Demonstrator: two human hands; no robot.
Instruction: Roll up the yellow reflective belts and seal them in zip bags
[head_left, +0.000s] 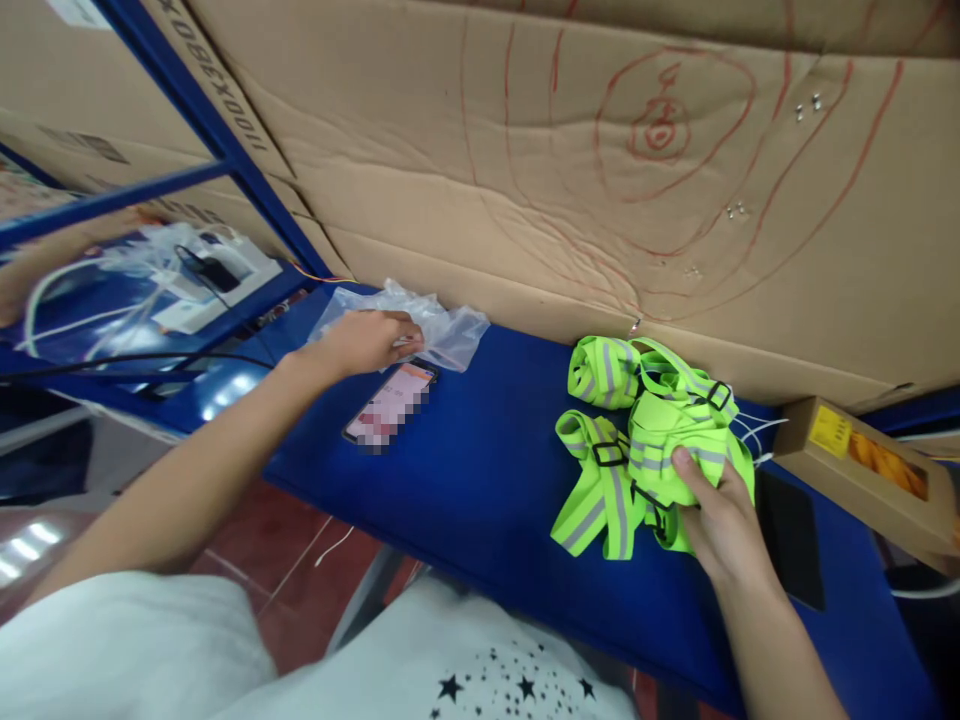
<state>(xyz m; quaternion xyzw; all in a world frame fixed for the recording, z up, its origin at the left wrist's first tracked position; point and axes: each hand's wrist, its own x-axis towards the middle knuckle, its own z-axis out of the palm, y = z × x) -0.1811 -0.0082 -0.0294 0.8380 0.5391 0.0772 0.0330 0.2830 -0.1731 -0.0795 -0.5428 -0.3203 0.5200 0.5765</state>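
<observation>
My left hand (371,340) reaches across the bench with its fingers curled closed over clear plastic bags (461,335) lying against the cardboard. Just below it, a phone (386,405) lies face up with its screen lit. On the right, my right hand (724,515) grips a folded bundle of neon-yellow reflective straps (664,440), thumb on top and the other fingers mostly hidden beneath. A rolled reflective strap (604,372) sits behind, and a looped strap with a black buckle (596,500) spreads to the left of the bundle.
A cardboard wall (525,200) with red drawn rings backs the blue bench (480,490). At the right are a brown box with a window (870,480) and a flat black object (791,540). Across the blue frame, a power strip (225,285) and cables lie near another person's arm (67,245).
</observation>
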